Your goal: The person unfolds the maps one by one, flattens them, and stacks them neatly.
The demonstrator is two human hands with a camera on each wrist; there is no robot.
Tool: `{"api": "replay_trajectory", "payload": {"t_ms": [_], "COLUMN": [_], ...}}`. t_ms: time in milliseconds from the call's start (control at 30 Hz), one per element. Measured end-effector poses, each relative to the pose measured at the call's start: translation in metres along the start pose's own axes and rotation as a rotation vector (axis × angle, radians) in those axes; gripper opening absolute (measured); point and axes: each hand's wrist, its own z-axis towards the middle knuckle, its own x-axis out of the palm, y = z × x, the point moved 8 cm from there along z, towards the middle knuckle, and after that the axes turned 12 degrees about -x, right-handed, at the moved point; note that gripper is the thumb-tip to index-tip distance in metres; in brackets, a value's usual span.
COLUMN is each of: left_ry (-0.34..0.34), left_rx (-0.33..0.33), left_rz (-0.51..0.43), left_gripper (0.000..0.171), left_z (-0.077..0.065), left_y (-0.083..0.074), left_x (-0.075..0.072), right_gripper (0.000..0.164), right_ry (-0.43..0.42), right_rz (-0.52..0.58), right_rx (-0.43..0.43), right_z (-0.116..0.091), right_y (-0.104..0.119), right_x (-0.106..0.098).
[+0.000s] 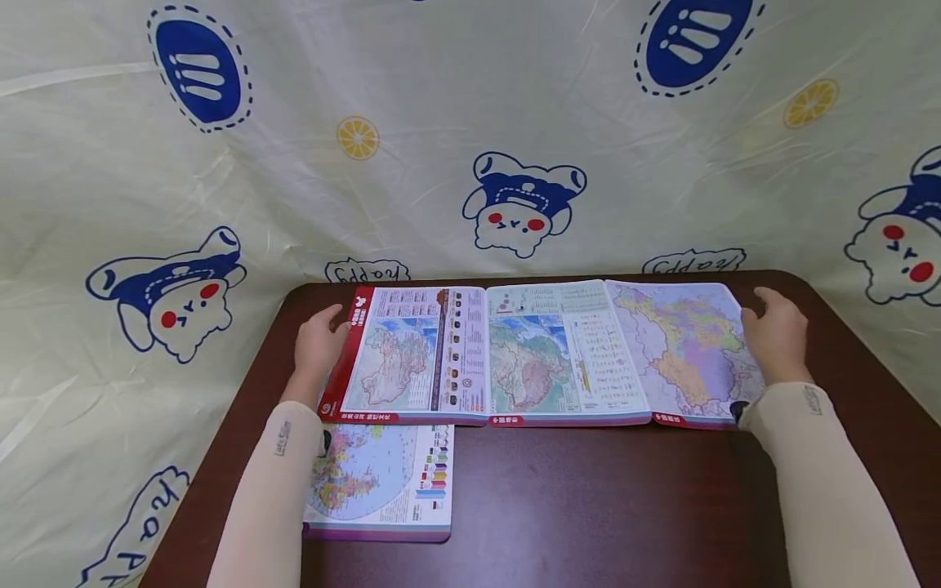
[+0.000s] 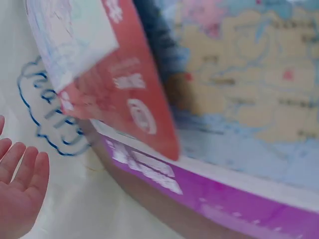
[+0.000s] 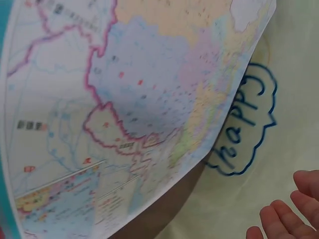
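Red trim [image 1: 340, 380] is running down the 9 o'clock end of a long folding map [image 1: 568, 351], which is lying open in three panels across the dark bench [image 1: 610, 498], taking up the stretch from about 10 to 2 o'clock in the head view. A second map [image 1: 378, 482], purple along its bottom border, is sitting toward 8 o'clock, with the long one overlapping its upper part. The person's left grip [image 1: 316, 347] is hovering at 10 o'clock just beside the red trim, its fingers spreading loosely; the left wrist view is showing a gap there, so it is pinching nothing. The right grip [image 1: 775, 335] is hovering at 2 o'clock by the opposite end, its fingers bending slightly, and the right wrist view is showing them apart from the map too. Having a grip near each end is probably giving an even reach to both outer edges, while lying open is likely making all three printed panels readable. The long map is perhaps lying toward 12 because its full width is fitting there. Beyond it, at 12 o'clock, a pale printed cloth [image 1: 412, 204] is hanging.
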Motion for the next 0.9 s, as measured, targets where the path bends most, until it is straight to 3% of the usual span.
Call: {"api": "replay_trajectory", "payload": {"t_ms": [133, 367, 533, 667, 800, 900], "left_ry": [0.031, 0.102, 0.154, 0.227, 0.29, 0.303], "left_rx": [0.097, 0.362, 0.547, 0.684, 0.783, 0.823], "left_rz": [0.083, 0.296, 0.442, 0.515, 0.568, 0.604], "left_gripper": [0.051, 0.055, 0.059, 0.064, 0.068, 0.067], "left_z": [-0.01, -0.044, -0.074, -0.098, -0.116, -0.123], "left_y": [-0.019, -0.042, -0.044, -0.04, -0.036, -0.034], "left_x": [0.008, 0.034, 0.052, 0.063, 0.073, 0.079], "right_gripper": [0.052, 0.061, 0.071, 0.076, 0.081, 0.083], "right_ry": [0.059, 0.249, 0.385, 0.483, 0.57, 0.627], "right_rz": [-0.002, -0.08, -0.096, -0.04, 0.003, -0.025], "right_rx": [-0.104, -0.278, -0.379, -0.45, -0.52, -0.577], "right_z": [-0.003, -0.022, -0.045, -0.068, -0.091, -0.105], "right_y": [0.019, 0.047, 0.063, 0.075, 0.081, 0.083], "right_x": [0.01, 0.034, 0.048, 0.061, 0.077, 0.09]}}
